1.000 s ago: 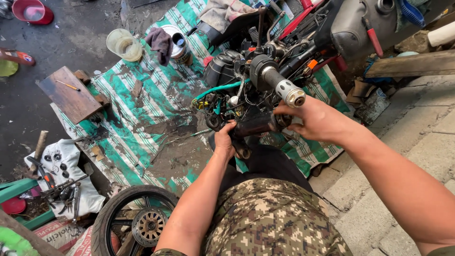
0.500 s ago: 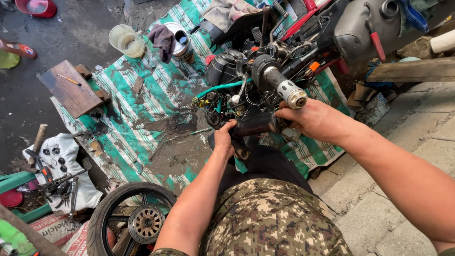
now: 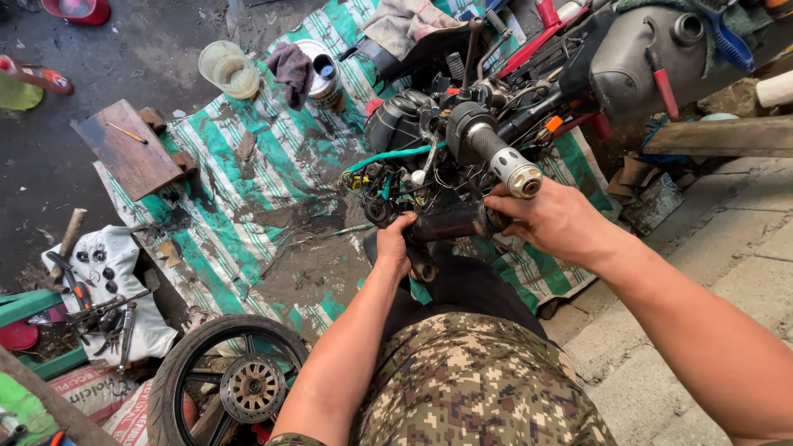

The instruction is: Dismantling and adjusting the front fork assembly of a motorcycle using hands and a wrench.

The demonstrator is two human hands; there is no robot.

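Green-white striped tarp (image 3: 248, 190); camouflage trousers (image 3: 471, 388); silver-tipped handlebar grip (image 3: 505, 161).

A green-and-white striped tarp (image 3: 248, 190), stained with dirt and oil, is spread over the dark, wet ground (image 3: 49, 165), with paved blocks (image 3: 702, 272) along its right side. Near the tarp's far edge stand a cloudy plastic tub (image 3: 229, 69) and a tin can (image 3: 322, 76) with a dark rag (image 3: 291, 68) draped over it, and a brown wooden board (image 3: 128, 157) lies at the left corner. Off the tarp's left edge a white sack (image 3: 103, 264) carries hand tools (image 3: 99, 318), and a spoked motorcycle wheel (image 3: 227, 384) lies at the near edge.
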